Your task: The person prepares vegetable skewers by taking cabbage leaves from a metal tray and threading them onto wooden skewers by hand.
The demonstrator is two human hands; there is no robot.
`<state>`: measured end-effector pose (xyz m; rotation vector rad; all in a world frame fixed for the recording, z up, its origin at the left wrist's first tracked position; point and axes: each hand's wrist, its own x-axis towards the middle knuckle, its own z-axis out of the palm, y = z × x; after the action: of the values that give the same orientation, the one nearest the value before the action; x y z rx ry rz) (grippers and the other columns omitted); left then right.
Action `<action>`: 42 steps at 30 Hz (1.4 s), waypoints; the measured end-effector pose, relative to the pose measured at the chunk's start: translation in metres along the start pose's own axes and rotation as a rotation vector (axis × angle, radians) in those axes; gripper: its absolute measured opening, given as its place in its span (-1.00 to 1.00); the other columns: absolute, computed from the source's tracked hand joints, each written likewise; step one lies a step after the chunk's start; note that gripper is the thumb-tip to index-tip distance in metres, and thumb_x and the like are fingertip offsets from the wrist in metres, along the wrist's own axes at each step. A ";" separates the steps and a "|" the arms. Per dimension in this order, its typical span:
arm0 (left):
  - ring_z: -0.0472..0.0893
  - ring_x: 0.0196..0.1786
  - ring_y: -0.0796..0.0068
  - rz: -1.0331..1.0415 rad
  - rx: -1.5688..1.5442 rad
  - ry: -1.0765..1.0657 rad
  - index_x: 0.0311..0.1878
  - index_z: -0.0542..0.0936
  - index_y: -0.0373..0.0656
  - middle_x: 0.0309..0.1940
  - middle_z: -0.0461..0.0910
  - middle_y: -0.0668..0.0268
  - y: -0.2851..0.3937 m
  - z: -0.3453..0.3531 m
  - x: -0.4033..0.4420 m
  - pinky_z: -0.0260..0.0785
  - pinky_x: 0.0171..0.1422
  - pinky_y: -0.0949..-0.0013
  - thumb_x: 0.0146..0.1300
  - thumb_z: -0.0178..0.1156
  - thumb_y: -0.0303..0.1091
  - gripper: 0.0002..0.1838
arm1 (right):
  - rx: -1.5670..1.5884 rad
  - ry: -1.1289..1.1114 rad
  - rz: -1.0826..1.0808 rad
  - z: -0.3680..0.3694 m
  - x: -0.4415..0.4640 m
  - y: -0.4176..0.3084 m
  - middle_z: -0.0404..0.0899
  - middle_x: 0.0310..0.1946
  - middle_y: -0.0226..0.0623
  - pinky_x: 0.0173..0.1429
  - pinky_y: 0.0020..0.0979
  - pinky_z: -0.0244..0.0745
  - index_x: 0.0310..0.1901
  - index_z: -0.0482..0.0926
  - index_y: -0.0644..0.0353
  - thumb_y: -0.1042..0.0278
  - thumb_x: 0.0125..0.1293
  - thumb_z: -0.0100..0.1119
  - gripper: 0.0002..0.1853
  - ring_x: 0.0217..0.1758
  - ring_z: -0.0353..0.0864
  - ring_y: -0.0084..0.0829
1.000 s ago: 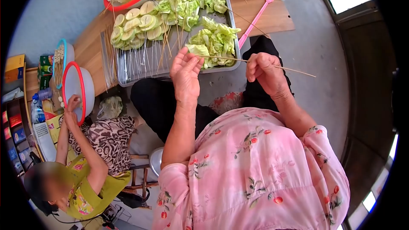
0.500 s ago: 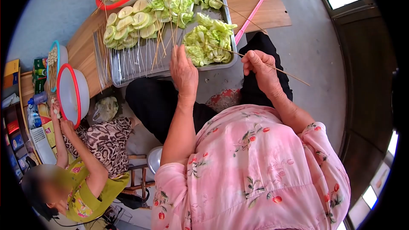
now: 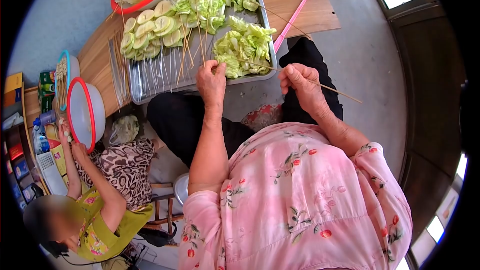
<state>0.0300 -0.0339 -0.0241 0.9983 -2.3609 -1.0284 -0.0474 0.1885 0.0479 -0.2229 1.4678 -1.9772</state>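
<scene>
1. The right hand (image 3: 303, 86) is closed on a wooden skewer (image 3: 339, 91), pinching it between thumb and curled fingers just above the dark-trousered knee.
2. The skewer slants: its far end reaches left over the lettuce (image 3: 244, 45), while the other end sticks out past the hand, lower and to the right. Whether the tip touches a leaf cannot be told.
3. The right forearm (image 3: 345, 131) runs diagonally from the pink sleeve, up and inward, with the back of the hand largely facing the camera.
4. The left hand (image 3: 211, 79) is at the near edge of the metal tray (image 3: 246, 14), fingers bent, thumb and forefinger close to the left side of the lettuce. It is unclear whether they grip a leaf.
5. The left forearm (image 3: 205, 155) points almost straight forward from the sleeve, beside the left thigh.
6. The two hands are well apart, and the lettuce lies in the tray just beyond the gap between them.
7. Sliced vegetables (image 3: 147, 27) on skewers lie at the tray's left; a pink stick (image 3: 292, 20) lies just beside its right edge.
</scene>
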 end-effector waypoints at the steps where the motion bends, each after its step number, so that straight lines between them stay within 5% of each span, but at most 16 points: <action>1: 0.55 -0.41 0.49 0.073 0.056 0.045 -0.29 0.57 -0.30 -0.47 0.58 0.26 0.001 -0.001 -0.001 0.38 -0.28 0.46 0.07 0.29 -0.31 -0.76 | 0.006 -0.019 0.002 0.001 -0.001 0.000 0.51 -0.58 -0.41 -0.46 -0.57 0.38 -0.39 0.60 0.27 0.20 0.29 0.13 -0.72 -0.57 0.44 -0.61; 5: 0.54 -0.42 0.54 -0.080 -0.299 0.013 -0.33 0.55 -0.30 -0.48 0.57 0.30 0.012 -0.008 -0.008 0.36 -0.29 0.55 0.13 0.25 -0.31 -0.79 | -0.023 -0.083 -0.012 0.006 -0.001 0.009 0.49 -0.60 -0.41 -0.47 -0.58 0.38 -0.39 0.59 0.28 0.17 0.30 0.12 -0.70 -0.59 0.44 -0.60; 10: 0.59 -0.37 0.44 -0.431 -0.998 -0.061 -0.23 0.47 -0.23 -0.38 0.57 0.27 0.024 -0.024 -0.012 0.48 -0.20 0.42 0.23 0.12 -0.38 -0.87 | -0.047 -0.056 -0.007 0.009 0.003 0.006 0.49 -0.61 -0.40 -0.48 -0.57 0.38 -0.40 0.59 0.29 0.17 0.31 0.11 -0.69 -0.60 0.44 -0.60; 14: 0.60 -0.25 0.39 -0.450 -1.066 -0.075 -0.21 0.45 -0.21 -0.29 0.55 0.24 0.021 -0.021 -0.014 0.52 -0.19 0.32 0.25 0.07 -0.41 -0.89 | -0.020 -0.022 -0.031 0.012 0.002 0.008 0.49 -0.62 -0.39 -0.49 -0.57 0.38 -0.41 0.58 0.29 0.18 0.31 0.10 -0.69 -0.60 0.44 -0.60; 17: 0.57 -0.34 0.50 -0.505 -1.141 -0.041 -0.17 0.47 -0.26 -0.30 0.55 0.28 0.023 -0.022 -0.015 0.51 -0.24 0.39 0.24 0.09 -0.40 -0.84 | -0.061 -0.042 -0.069 0.011 0.001 0.009 0.49 -0.62 -0.40 -0.51 -0.57 0.37 -0.42 0.58 0.29 0.18 0.31 0.10 -0.69 -0.61 0.43 -0.60; 32: 0.44 -0.50 0.71 -0.351 -0.455 0.160 -0.20 0.57 -0.32 -0.47 0.56 0.39 0.014 -0.026 -0.012 0.29 -0.51 0.61 0.16 0.17 -0.37 -0.78 | -0.207 0.031 -0.074 0.013 0.005 0.006 0.44 -0.68 -0.47 -0.55 -0.61 0.29 -0.45 0.59 0.26 0.15 0.30 0.11 -0.68 -0.65 0.38 -0.66; 42: 0.50 -0.49 0.50 -0.131 -0.055 0.225 -0.28 0.57 -0.37 -0.53 0.59 0.21 0.013 -0.019 -0.008 0.35 -0.33 0.38 0.08 0.18 -0.38 -0.78 | -0.162 0.015 -0.004 0.016 0.017 0.018 0.44 -0.67 -0.47 -0.54 -0.62 0.28 -0.45 0.58 0.26 0.13 0.31 0.09 -0.65 -0.65 0.37 -0.67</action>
<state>0.0404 -0.0312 -0.0026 1.1936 -2.0989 -0.9662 -0.0452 0.1630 0.0336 -0.2822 1.6399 -1.8675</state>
